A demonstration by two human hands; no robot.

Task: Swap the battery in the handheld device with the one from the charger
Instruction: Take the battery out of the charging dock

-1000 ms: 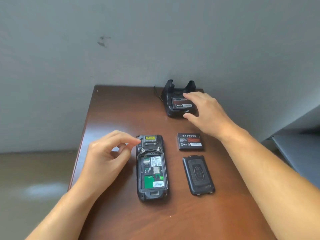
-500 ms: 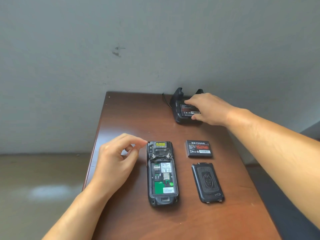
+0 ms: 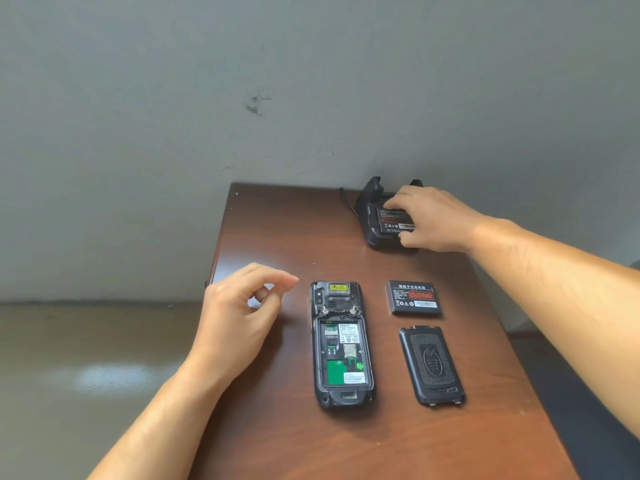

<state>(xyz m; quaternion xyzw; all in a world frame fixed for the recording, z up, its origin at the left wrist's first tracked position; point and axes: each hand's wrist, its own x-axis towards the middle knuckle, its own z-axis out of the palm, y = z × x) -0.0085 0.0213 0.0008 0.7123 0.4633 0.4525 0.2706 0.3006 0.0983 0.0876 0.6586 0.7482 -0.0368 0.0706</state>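
Note:
The black handheld device (image 3: 342,344) lies face down on the brown table, its battery bay open and bare. A loose black battery (image 3: 413,297) lies to its right, and the black back cover (image 3: 431,365) sits below that. At the table's far end stands the black charger cradle (image 3: 369,216) with a second battery (image 3: 393,220) in it. My right hand (image 3: 433,220) grips that battery, fingers over its top edge and thumb under its near edge. My left hand (image 3: 242,313) hovers left of the device, fingers loosely curled, holding nothing.
The brown table (image 3: 277,237) is narrow, with its left edge close to my left hand and a grey wall right behind the charger. A thin black cable (image 3: 346,202) runs from the charger toward the wall. Grey floor lies to the left.
My right hand has closed in over the battery in the charger, from reaching above it to gripping it. My left hand stays beside the device. The camera view has shifted left.

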